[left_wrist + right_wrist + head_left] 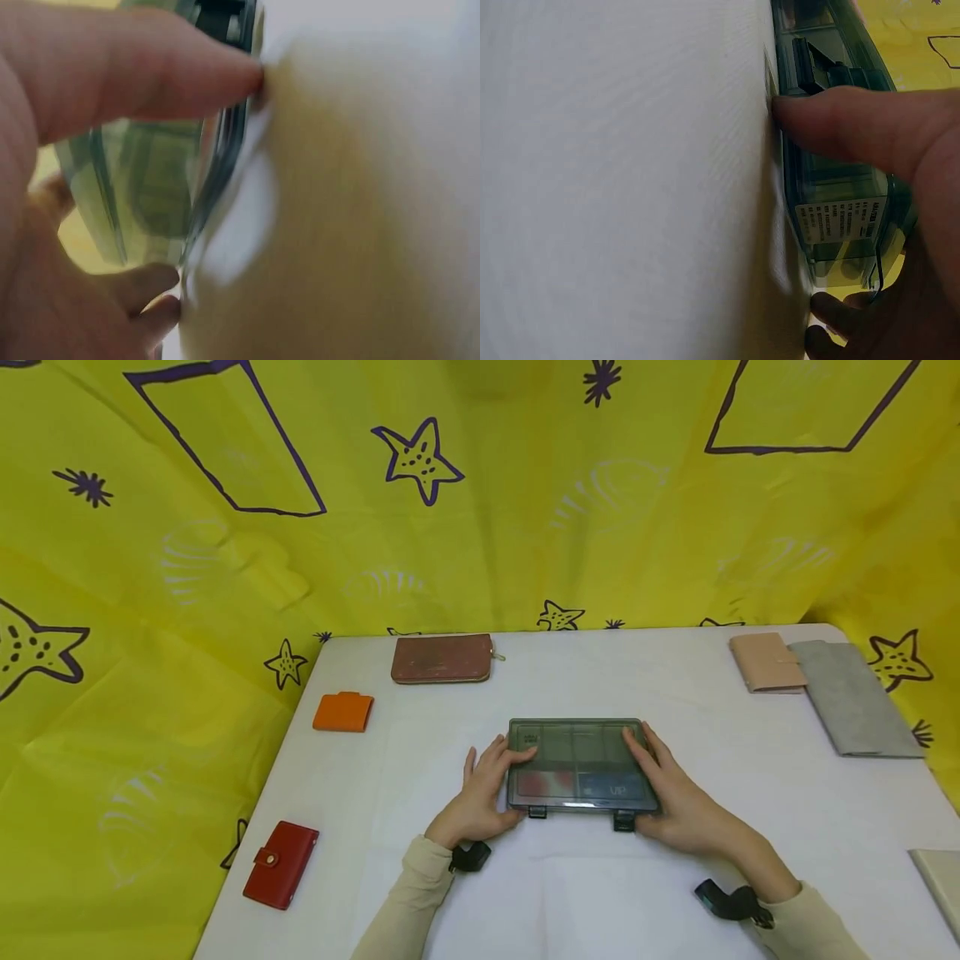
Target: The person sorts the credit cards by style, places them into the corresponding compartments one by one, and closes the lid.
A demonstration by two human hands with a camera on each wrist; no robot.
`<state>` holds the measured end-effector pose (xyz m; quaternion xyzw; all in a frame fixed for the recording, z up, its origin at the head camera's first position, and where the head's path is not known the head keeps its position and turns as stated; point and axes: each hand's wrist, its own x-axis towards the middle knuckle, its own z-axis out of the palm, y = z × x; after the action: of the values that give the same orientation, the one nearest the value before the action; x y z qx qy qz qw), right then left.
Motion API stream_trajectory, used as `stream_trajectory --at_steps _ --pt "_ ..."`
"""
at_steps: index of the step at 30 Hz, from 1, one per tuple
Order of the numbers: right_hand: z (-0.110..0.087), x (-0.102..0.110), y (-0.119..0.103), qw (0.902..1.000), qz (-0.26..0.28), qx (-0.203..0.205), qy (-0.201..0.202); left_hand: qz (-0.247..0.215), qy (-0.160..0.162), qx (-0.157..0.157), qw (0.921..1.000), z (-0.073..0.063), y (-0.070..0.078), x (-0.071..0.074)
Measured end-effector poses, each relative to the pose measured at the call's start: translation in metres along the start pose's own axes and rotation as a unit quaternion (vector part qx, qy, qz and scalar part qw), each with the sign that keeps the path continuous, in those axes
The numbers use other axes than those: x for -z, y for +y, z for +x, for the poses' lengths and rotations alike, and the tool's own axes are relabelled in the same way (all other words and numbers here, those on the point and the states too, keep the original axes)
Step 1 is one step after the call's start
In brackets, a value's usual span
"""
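Observation:
A flat, see-through green plastic compartment case is on the white table, with a red card and a dark blue card marked "VIP" showing through its lid. My left hand grips the left end, its index finger over the lid and thumb at the front edge. At the other end my right hand holds the case the same way. The right-hand latch hangs lower than the left-hand latch. In the right wrist view, this latch juts out near my thumb, above a printed label.
A brown zip wallet and orange card holder lie at the back left, a red snap wallet at front left. Toward the right are a pink wallet, a grey wallet and a beige item. A yellow patterned cloth hangs behind.

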<state>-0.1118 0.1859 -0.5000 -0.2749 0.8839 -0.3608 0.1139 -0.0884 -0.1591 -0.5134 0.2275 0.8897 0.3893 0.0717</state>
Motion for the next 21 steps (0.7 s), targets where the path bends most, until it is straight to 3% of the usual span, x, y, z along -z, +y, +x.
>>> stream_trajectory --at_steps 5,10,14,21 --pt "0.000 -0.001 -0.002 0.9998 -0.020 -0.003 -0.001 0.017 0.042 -0.003 0.9990 0.002 0.000 -0.007" --pt "0.000 -0.001 -0.002 0.9999 -0.011 0.002 -0.010 0.025 0.064 0.002 0.9977 0.002 0.000 -0.010" --pt "0.000 -0.002 0.000 0.9998 -0.007 0.013 -0.013 0.009 0.089 0.001 0.9960 0.003 -0.002 -0.012" --pt "-0.002 -0.004 0.005 0.9984 0.048 0.007 -0.027 -0.039 0.131 0.012 0.9905 0.006 -0.005 -0.013"
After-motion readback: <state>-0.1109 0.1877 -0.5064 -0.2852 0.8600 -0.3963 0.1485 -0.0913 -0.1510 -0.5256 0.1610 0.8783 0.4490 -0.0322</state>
